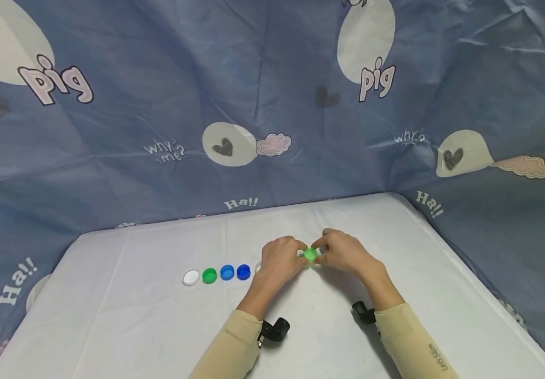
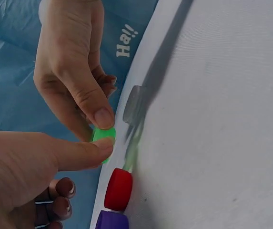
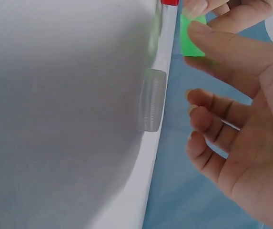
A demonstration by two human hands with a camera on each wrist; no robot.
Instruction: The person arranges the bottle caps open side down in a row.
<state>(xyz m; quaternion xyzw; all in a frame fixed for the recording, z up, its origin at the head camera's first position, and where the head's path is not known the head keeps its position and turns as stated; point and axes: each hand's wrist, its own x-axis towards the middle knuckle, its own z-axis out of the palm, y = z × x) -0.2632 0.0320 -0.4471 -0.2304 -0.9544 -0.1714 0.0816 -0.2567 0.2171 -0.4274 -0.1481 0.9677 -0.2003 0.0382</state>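
Bright-grn cap (image 1: 310,255), pinched btwn L hand (image 1: 279,257) & R hand (image 1: 344,252), above table (image 1: 324,337)

Curtain (image 1: 234,184): is hanging behind and beside the table (image 1: 125,337).
White cloth (image 1: 447,279): is covering the table.
Lettering (image 1: 378,79): is spelling "pig" behind the table.

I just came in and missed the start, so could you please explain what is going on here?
A person's left hand and right hand both pinch a bright green cap, held just off the white table. The wrist views show a red cap and a clear cap near it. Farther left, a white cap, a darker green cap, a light blue cap and a dark blue cap lie in a row.
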